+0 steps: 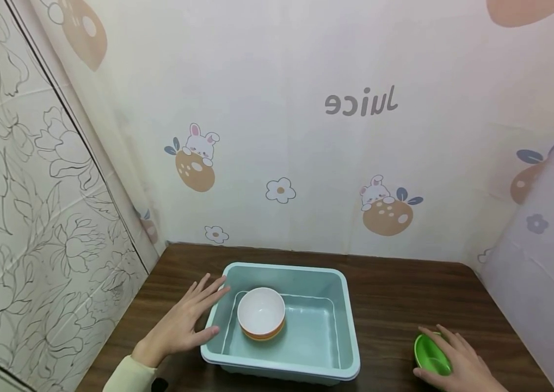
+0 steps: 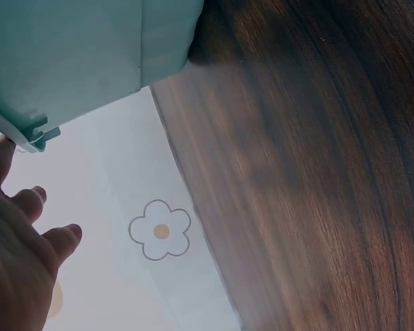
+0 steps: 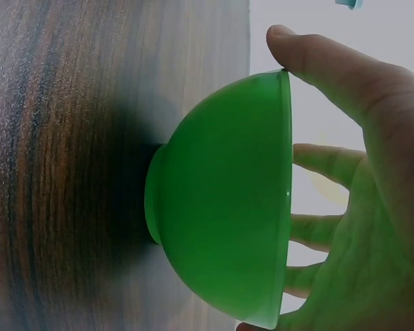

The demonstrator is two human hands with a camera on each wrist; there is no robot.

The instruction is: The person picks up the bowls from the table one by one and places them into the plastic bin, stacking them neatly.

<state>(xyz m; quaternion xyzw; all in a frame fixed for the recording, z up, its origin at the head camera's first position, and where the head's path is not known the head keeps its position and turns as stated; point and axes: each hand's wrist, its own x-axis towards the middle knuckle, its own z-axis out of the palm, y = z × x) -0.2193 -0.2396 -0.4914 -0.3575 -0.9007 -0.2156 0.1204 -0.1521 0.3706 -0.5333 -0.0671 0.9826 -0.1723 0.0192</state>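
Observation:
My left hand [image 1: 181, 321] is spread over the left rim of a pale blue-green plastic tub [image 1: 350, 326], fingers extended with the tips at the rim. In the left wrist view, part of this hand [image 2: 17, 241] shows below the tub's wall [image 2: 69, 55]. Inside the tub, toward its left, a white bowl [image 1: 261, 310] is stacked on an orange one [image 1: 263, 336]. Out to the right, my right hand [image 1: 458, 359] grips a green bowl [image 1: 426, 354] across its rim from above. The right wrist view shows the thumb at one side of the green bowl [image 3: 228, 193], the fingers reaching across.
A dark wood-grain table [image 1: 385, 305] carries the tub and extends between it and the green bowl. Behind the table hangs a pale printed curtain [image 1: 282, 136] with rabbits and fruit. A floral-line sheet [image 1: 37, 190] borders the left side.

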